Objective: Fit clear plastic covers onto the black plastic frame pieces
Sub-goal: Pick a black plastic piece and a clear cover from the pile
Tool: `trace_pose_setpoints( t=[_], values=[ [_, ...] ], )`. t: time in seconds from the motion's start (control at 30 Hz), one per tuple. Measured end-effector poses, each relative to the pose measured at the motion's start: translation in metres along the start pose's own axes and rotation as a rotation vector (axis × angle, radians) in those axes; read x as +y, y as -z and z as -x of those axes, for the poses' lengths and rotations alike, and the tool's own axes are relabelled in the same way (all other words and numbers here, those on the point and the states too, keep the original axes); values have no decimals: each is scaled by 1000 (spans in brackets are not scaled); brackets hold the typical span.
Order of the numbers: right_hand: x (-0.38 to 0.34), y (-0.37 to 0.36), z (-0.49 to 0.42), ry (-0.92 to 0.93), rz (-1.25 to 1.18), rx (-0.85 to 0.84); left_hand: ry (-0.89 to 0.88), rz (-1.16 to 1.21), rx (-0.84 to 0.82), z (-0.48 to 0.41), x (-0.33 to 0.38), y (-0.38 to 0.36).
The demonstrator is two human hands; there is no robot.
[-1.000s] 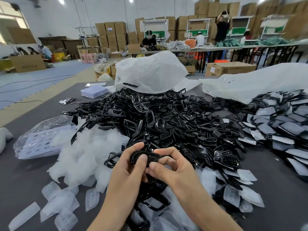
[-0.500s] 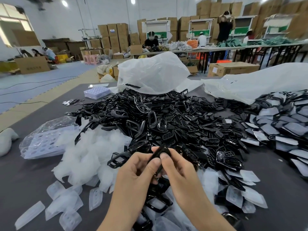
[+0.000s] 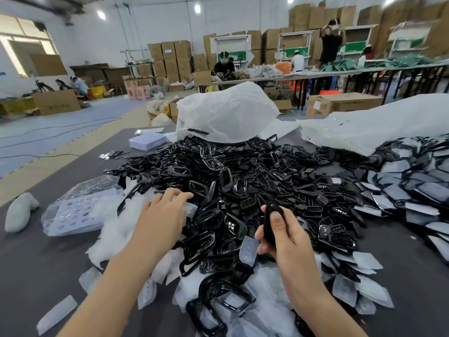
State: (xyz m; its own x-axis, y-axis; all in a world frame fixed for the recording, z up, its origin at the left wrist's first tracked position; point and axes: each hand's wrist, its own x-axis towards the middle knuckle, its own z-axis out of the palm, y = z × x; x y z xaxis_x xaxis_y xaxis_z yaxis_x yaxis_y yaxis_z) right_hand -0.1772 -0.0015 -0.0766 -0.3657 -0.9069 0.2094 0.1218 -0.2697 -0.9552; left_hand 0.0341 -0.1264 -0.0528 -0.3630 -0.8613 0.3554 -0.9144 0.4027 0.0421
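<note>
Over the pile point(image 3: 255, 166): your right hand point(image 3: 284, 237) pinches a black frame piece point(image 3: 270, 222); left hand point(image 3: 165, 215), fingers loose, hovers at a clear cover point(image 3: 191, 209). Clinging covers may lift together.

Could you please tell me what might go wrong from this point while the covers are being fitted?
1. The left hand reaches into the tangled black frame pile next to a clear cover. It may snag neighbouring frames or lift more than one cover.
2. The right hand holds its black frame piece upright with the fingertips only, so the piece could slip or twist when a cover is pressed on.
</note>
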Motion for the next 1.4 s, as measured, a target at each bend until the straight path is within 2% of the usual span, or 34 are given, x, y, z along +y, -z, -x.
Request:
trace_pose_setpoints(
  t=[0.07,0.2,0.4,0.5,0.57,0.63,0.7,0.77,0.87,0.93,1.03,1.17,1.4],
  values=[
    [-1,-2,1,-29,-28,-43,-43,-87,-24,-9,-3,-3],
    [-1,-1,1,-52,-57,-80,-112,-96,21,-12,-4,-4],
    [0,1,0,-68,-57,-73,-232,-250,-129,-14,-8,-5],
    [1,2,0,-64,-45,-70,-248,-160,-46,-16,-8,1],
    [0,1,0,-64,-52,-70,-199,92,53,-14,-9,3],
    [-1,1,1,-65,-54,-77,-64,374,142,-12,-8,7],
    [-1,1,1,-68,-47,-86,54,481,218,-10,-7,7],
    [-1,0,0,-74,-43,-93,96,520,198,-7,-6,6],
    [-2,-1,0,-69,-26,-106,59,473,61,3,-4,-1],
    [-2,-2,0,-63,-13,-117,20,256,-15,7,-4,-8],
    [0,-2,0,-60,-3,-129,15,78,18,7,0,-11],
    [1,-1,0,-59,-9,-128,78,169,96,5,6,-13],
    [1,-1,-1,-64,-19,-127,150,238,6,5,-4,-15]
  ],
)
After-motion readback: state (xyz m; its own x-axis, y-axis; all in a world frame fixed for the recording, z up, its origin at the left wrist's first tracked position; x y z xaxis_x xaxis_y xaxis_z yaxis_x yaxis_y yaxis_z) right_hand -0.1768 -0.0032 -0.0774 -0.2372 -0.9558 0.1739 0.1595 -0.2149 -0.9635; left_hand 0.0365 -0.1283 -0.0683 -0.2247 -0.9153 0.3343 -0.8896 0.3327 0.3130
